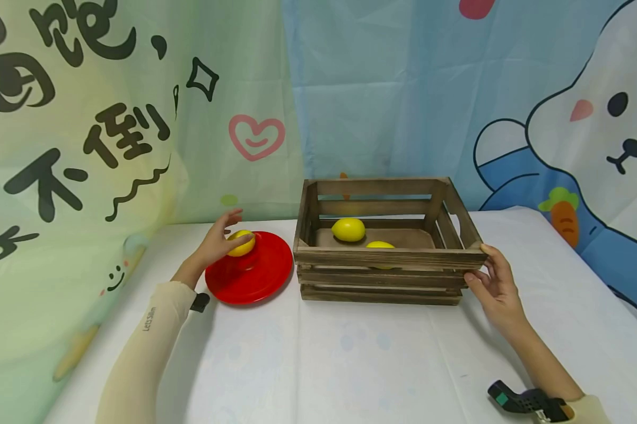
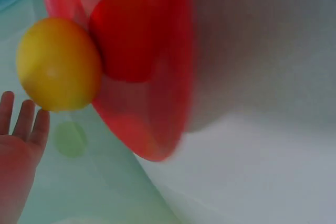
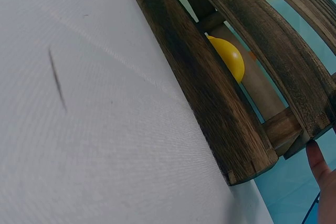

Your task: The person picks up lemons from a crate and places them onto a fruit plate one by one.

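Observation:
A yellow lemon [image 1: 241,243] is at the left side of a red plate [image 1: 265,282]. My left hand [image 1: 220,238] is at that lemon, its thumb across the near side and its fingers extended beyond it. In the left wrist view, the spread fingers [image 2: 23,121] come up beside the lemon [image 2: 59,64] rather than curling round it. To the right stands a brown slatted wooden crate [image 1: 382,258] with two lemons inside, one [image 1: 348,229] partly behind the other's level and the nearer [image 1: 380,245] partly hidden by the front slats. My right hand [image 1: 498,288] grips the crate's front right corner.
A white cloth [image 1: 350,365] covers the table under the plate and crate. Behind hangs a printed curtain [image 1: 350,88], close to the crate's back. The plate lies just left of the crate. A black strap [image 1: 527,400] is on the right wrist.

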Available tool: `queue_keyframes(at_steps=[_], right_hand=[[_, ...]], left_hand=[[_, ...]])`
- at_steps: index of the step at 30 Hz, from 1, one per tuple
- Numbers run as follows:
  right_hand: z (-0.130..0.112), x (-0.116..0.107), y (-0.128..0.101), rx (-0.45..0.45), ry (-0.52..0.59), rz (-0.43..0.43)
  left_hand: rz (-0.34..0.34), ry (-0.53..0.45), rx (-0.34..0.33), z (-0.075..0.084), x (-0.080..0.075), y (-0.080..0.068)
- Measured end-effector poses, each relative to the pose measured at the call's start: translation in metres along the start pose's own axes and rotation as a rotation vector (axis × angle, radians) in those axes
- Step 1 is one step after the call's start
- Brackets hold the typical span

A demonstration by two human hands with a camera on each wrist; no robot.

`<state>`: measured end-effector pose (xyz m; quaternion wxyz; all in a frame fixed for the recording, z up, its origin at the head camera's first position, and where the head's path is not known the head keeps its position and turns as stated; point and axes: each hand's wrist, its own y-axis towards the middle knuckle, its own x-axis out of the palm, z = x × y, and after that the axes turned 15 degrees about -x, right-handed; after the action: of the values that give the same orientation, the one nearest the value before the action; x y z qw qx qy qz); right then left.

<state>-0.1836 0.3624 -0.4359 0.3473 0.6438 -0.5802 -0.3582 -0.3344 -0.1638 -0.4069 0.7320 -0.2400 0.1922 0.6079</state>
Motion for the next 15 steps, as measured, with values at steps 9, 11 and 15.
queue_keyframes(at_steps=[9,11,15], right_hand=[[-0.002,-0.001,0.000,0.020,-0.009,-0.004],[-0.002,-0.001,0.000,0.020,-0.007,-0.003],[-0.001,-0.001,0.000,0.017,0.000,-0.002]], left_hand=[[0.000,-0.200,0.083,0.044,0.011,-0.002],[-0.010,-0.218,0.112,0.055,0.013,-0.003],[-0.019,-0.228,0.149,0.073,0.018,-0.006]])
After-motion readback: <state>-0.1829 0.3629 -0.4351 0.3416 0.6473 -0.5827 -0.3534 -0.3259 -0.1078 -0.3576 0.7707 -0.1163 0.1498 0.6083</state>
